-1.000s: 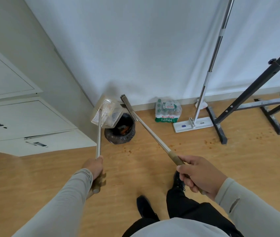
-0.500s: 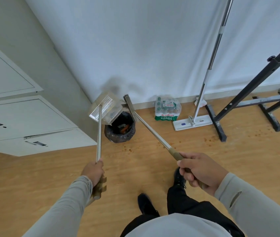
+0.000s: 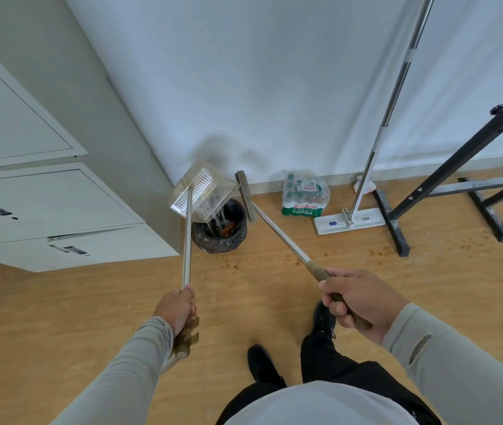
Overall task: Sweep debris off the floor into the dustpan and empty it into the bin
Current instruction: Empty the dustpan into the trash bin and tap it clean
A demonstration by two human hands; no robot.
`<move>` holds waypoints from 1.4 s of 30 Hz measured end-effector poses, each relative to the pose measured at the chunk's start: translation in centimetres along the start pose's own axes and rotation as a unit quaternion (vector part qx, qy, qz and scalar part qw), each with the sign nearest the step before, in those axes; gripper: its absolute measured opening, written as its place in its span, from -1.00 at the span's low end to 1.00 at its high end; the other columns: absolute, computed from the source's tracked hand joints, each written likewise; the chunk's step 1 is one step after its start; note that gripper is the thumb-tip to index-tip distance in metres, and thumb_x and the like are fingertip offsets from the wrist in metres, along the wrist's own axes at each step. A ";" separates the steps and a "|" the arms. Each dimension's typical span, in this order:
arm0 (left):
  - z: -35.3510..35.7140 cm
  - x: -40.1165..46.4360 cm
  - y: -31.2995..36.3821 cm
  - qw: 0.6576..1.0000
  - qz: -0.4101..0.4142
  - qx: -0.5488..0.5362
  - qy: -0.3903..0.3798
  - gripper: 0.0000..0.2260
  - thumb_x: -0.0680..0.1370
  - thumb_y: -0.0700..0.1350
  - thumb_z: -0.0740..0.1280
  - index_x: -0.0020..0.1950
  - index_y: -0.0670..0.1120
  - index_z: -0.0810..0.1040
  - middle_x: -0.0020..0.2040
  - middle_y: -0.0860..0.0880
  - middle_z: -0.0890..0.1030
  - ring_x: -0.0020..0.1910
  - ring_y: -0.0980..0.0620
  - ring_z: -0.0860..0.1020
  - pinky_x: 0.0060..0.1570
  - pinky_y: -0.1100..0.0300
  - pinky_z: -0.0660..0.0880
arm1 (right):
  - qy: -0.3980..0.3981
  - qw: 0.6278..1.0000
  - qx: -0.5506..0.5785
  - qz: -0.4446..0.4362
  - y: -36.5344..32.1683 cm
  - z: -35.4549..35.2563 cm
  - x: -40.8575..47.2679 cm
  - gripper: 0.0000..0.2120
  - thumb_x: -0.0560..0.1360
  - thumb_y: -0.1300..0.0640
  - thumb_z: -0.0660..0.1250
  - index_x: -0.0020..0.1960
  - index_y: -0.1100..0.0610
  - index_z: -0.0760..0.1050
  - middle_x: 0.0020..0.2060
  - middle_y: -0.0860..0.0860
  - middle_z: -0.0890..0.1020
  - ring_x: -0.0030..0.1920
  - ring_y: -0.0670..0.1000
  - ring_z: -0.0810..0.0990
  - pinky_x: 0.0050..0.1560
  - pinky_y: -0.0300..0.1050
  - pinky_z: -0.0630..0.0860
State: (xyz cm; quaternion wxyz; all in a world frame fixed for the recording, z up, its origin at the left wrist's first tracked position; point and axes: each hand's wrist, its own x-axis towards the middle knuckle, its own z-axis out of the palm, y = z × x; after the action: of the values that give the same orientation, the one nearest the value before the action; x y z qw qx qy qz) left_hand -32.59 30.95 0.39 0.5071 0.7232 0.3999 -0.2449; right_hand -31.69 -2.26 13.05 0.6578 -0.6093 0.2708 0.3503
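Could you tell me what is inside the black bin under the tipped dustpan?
The bin has a dark liner, and an orange scrap shows inside. The clear dustpan, tipped above it, covers the far side, so the rest of the contents cannot be seen.

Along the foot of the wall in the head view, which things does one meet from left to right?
White drawer cabinet → black-lined round bin → shrink-wrapped pack of green-capped bottles → white flat mop head → black metal stand.

Soft, even, fairly bright light fills the room. Faint grey shadows smudge the pale white wall [image 3: 274,87] above the black-lined round bin [image 3: 220,237]. Wide-angle bending curves the wall lines near the edges. The clear plastic dustpan [image 3: 202,191] is slightly motion-blurred.
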 end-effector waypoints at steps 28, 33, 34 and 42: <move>0.0 -1.0 1.8 0.948 -0.058 -0.286 -0.124 -0.73 0.69 0.02 0.19 -0.12 -0.13 0.37 -0.53 -0.01 0.32 -0.63 0.04 0.29 -0.57 0.28 0.27 | 0.012 1.000 -0.006 -0.011 -1.1 0.4 -0.2 -0.83 0.61 0.32 0.23 0.12 0.20 0.55 -0.34 0.10 0.43 -0.48 -0.07 0.33 -0.59 -0.25 0.27; 0.0 -1.2 2.2 0.938 -0.061 -0.312 -0.142 -0.72 0.69 0.04 0.20 -0.12 -0.12 0.39 -0.52 -0.01 0.33 -0.62 0.04 0.31 -0.58 0.28 0.30 | 0.012 1.000 -0.008 -0.010 -1.0 0.4 -0.2 -0.83 0.61 0.31 0.23 0.12 0.17 0.55 -0.34 0.10 0.44 -0.48 -0.08 0.34 -0.56 -0.25 0.28; -0.1 -1.2 2.3 0.938 -0.061 -0.310 -0.142 -0.72 0.68 0.04 0.20 -0.12 -0.12 0.39 -0.52 -0.01 0.33 -0.62 0.04 0.31 -0.58 0.28 0.31 | 0.013 1.000 -0.008 -0.009 -0.9 0.4 -0.2 -0.82 0.61 0.31 0.23 0.13 0.18 0.55 -0.34 0.10 0.44 -0.48 -0.08 0.34 -0.57 -0.25 0.28; 0.0 -1.8 3.9 0.931 -0.048 -0.329 -0.153 -0.72 0.68 0.04 0.20 -0.13 -0.10 0.39 -0.53 0.00 0.32 -0.63 0.04 0.31 -0.60 0.29 0.30 | 0.003 1.000 -0.010 -0.005 -0.3 0.6 -0.2 -0.80 0.61 0.32 0.22 0.15 0.14 0.55 -0.33 0.10 0.44 -0.48 -0.07 0.34 -0.57 -0.25 0.27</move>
State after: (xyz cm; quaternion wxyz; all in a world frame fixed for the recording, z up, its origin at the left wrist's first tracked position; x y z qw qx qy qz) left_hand -30.40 29.75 3.83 0.7590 0.4499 0.4099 -0.2312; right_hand -31.63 -1.70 13.49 0.6525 -0.6186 0.2659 0.3476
